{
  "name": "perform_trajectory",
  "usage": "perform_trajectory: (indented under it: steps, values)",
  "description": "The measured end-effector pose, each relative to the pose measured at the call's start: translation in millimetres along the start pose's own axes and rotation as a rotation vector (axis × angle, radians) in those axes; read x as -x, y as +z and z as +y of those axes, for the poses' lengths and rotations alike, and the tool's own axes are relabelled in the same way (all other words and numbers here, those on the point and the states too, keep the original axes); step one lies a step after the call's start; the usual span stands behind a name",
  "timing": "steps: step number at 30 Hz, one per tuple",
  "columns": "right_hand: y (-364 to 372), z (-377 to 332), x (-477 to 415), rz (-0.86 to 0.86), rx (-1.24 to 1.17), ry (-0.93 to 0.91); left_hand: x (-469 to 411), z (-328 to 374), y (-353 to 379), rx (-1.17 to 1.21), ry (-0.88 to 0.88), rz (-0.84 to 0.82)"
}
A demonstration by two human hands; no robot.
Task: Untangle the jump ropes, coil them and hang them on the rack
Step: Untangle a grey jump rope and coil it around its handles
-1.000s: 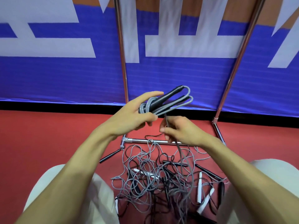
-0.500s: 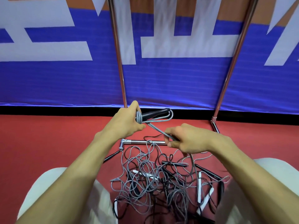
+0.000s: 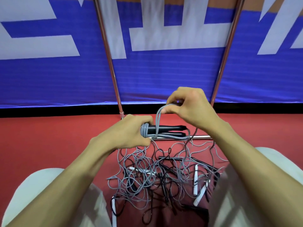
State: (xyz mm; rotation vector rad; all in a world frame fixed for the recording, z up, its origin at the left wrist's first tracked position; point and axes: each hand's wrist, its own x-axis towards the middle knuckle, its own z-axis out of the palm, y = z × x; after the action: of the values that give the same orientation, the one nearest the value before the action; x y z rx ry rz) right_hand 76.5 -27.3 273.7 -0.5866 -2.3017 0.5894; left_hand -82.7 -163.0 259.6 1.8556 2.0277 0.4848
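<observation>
Red gym floor (image 3: 49,145). Left hand (image 3: 129,133) grips black plastic rope handles (image 3: 170,130) lying crosswise — right hand (image 3: 188,107), above, pinches their grey cord loop (image 3: 158,118)

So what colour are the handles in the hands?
Black. The handles show best in the head view, with grey rope wound round them.

The left hand (image 3: 129,133) covers one end of the black handles (image 3: 168,128); the right hand (image 3: 188,105) hides the top of the grey loop (image 3: 158,122); the rack (image 3: 108,51) uprights run off the top edge; within the tangled pile (image 3: 147,177) no cord traces to its handle.
</observation>
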Motion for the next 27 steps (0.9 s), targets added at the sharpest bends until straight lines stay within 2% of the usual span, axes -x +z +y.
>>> perform_trajectory:
  steps: [3, 7, 10, 12, 16, 19, 22, 27]
  values:
    - [0.8, -2.0, -1.8, -0.070, -0.193, 0.204, 5.9, 7.2, 0.1, 0.125, 0.029, -0.001]
    - [0.1, 2.4, -2.0, -0.245, -0.673, 0.423, 10.4, 11.7, -4.2, 0.258, 0.045, 0.035]
    - [3.6, 7.5, -2.1, -0.322, -0.880, 0.430, 13.2, 16.2, -9.7, 0.478, 0.103, -0.007]
    - [9.7, 7.1, -3.1, -0.341, -0.962, 0.403, 13.4, 16.9, -15.1, 0.653, 0.089, 0.032]
    - [23.7, 0.0, -3.0, -0.353, -0.748, 0.404, 11.7, 18.3, -20.6, 0.864, 0.000, 0.209]
    - [29.7, -4.8, -0.6, -0.470, -0.487, 0.405, 10.5, 19.1, -24.4, 0.917, -0.013, 0.319]
    - [34.6, 1.1, 3.6, -0.624, -0.260, 0.411, 8.6, 11.3, -28.0, 0.878, -0.001, 0.413]
    - [31.8, 16.6, 6.1, -0.797, 0.176, 0.276, 1.0, -15.6, -24.9, 0.776, -0.148, 0.501]
